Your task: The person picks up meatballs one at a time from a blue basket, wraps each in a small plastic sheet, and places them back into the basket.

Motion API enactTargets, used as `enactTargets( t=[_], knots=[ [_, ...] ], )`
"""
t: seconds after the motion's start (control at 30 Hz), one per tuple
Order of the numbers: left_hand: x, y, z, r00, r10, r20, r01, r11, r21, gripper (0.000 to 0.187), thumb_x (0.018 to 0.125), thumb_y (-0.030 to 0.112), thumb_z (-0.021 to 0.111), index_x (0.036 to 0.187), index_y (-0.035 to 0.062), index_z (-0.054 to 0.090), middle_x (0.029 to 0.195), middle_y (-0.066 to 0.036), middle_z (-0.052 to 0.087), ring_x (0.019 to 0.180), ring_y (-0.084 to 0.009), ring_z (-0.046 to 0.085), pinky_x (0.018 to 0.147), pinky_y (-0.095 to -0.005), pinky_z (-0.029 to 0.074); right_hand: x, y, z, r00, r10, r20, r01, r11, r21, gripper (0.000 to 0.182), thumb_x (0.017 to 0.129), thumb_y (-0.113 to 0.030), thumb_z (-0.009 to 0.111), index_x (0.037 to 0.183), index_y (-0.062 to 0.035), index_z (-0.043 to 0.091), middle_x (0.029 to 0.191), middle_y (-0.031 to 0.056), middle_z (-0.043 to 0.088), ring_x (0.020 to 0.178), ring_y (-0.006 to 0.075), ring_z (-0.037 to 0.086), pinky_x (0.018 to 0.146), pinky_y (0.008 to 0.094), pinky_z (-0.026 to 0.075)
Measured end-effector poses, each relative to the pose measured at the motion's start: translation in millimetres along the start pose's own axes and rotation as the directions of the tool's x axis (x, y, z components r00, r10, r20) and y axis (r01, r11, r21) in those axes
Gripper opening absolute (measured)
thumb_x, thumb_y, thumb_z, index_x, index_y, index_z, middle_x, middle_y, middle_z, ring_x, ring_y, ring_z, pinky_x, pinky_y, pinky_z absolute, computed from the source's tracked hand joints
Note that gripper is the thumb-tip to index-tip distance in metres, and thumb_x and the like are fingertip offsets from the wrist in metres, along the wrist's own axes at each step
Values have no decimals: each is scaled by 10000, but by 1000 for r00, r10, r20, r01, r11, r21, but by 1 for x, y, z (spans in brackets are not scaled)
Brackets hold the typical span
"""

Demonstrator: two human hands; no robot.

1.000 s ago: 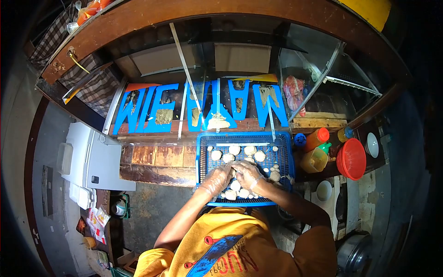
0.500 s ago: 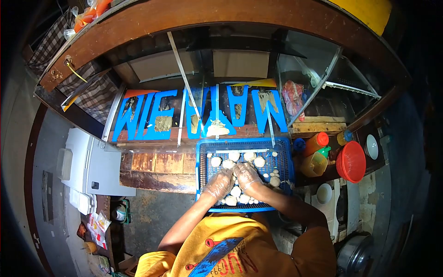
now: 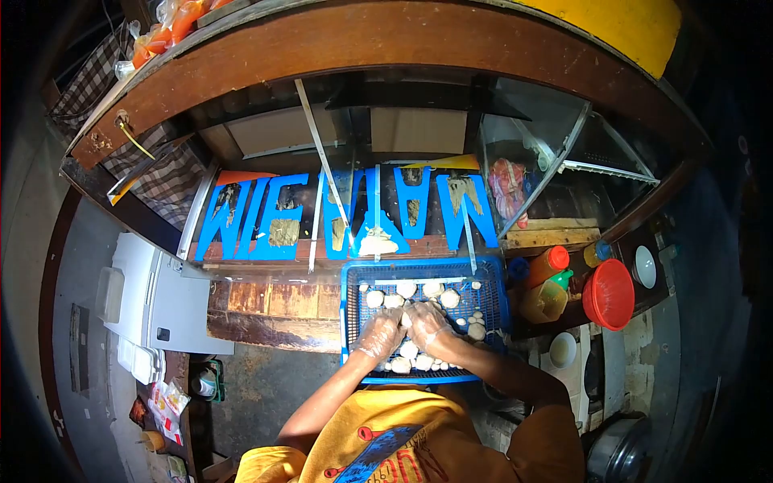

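My left hand (image 3: pixel 380 332) and my right hand (image 3: pixel 429 328), both in clear plastic gloves, meet over a blue plastic basket (image 3: pixel 345 310). Their fingertips are closed together around a pale ball (image 3: pixel 406 320), mostly covered by the fingers. More pale, lumpy balls lie in the basket: large ones such as the white ball (image 3: pixel 450 299) along the far side, and small ones such as the little ball (image 3: pixel 478 315) toward the right. A further ball (image 3: pixel 408 350) sits just below my hands, between the wrists.
The basket stands against a wooden cart counter (image 3: pixel 274 299) with glass panes and blue lettering beyond. To the right are a red bowl (image 3: pixel 608 295), an orange-capped bottle (image 3: pixel 547 266) and a white bowl (image 3: pixel 563 350). A white cabinet (image 3: pixel 181 310) stands left; a metal pot (image 3: pixel 618 451) sits lower right.
The view has tilted, so the basket and cart sit lower in it. My hands have drawn closer together, and the pale ball now shows between their fingertips.
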State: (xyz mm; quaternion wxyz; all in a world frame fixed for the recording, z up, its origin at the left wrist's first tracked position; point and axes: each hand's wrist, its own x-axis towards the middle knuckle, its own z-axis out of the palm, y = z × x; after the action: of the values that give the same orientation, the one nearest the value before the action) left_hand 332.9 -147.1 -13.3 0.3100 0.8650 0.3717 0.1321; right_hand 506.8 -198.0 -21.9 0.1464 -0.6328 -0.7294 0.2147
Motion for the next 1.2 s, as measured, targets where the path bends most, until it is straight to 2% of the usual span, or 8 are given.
enactTargets(
  t=[0.1,0.13,0.37,0.5,0.57,0.6,0.83,1.2],
  knots=[
    [-3,4,-7,1000,5,-5,-5,1000,-24,424,872,85,746,1263,-24,626,1098,-269,711,1058,-464,673,922,-527,545,-8,2,3,991,-38,-129,50,995,87,406,904,-106,659,1282,37,631,1195,253,666,1168,449,612,1041,529,482],
    [-4,6,-9,1000,6,-11,-6,998,-58,431,869,91,756,1266,-18,630,1101,-266,712,1070,-464,672,925,-524,545,-11,2,3,983,-58,-177,72,995,74,367,941,-125,623,1297,-36,644,1214,246,658,1151,442,622,1011,521,517],
    [-8,21,-32,978,105,-178,-125,987,-103,430,875,88,761,1279,10,638,1134,-252,700,1078,-451,667,922,-507,546,-16,-1,-12,935,-133,-330,191,970,150,381,918,-107,667,1293,-39,645,1223,204,655,1136,416,623,998,512,516],
    [-4,36,-57,955,174,-238,-197,978,-74,426,875,92,764,1275,19,639,1131,-228,697,1042,-434,660,917,-498,538,-11,-16,-44,847,-179,-501,301,937,176,315,875,-88,725,1183,-38,675,1176,175,679,1059,406,653,956,466,542],
    [4,38,-64,945,204,-254,-224,973,-53,417,889,101,762,1279,20,640,1124,-213,701,1025,-426,659,907,-496,537,-6,-19,-62,770,-406,-493,413,905,-100,282,886,-76,731,1159,-31,675,1192,181,680,1028,398,657,918,474,543],
    [8,41,-70,934,218,-283,-239,970,-41,410,896,102,760,1280,18,641,1121,-208,703,1024,-426,659,904,-495,539,-1,-24,-68,740,-340,-580,405,914,-17,247,895,-59,736,1132,-26,677,1188,179,688,1008,385,661,885,479,544],
    [35,59,-105,889,252,-382,-269,963,9,409,908,86,756,1287,-16,639,1214,-224,706,1120,-428,663,959,-495,541,27,-37,-106,617,-352,-704,393,913,-112,267,868,-38,748,1125,16,704,1207,180,700,1093,372,664,936,467,549],
    [90,64,-145,668,418,-616,-446,887,118,503,925,-24,719,1408,-21,578,1384,-241,644,1254,-409,650,1043,-445,546,85,-50,-166,377,-437,-817,401,872,-282,354,818,-38,816,1155,-2,714,1212,174,721,1052,352,704,907,426,568]
  ],
)
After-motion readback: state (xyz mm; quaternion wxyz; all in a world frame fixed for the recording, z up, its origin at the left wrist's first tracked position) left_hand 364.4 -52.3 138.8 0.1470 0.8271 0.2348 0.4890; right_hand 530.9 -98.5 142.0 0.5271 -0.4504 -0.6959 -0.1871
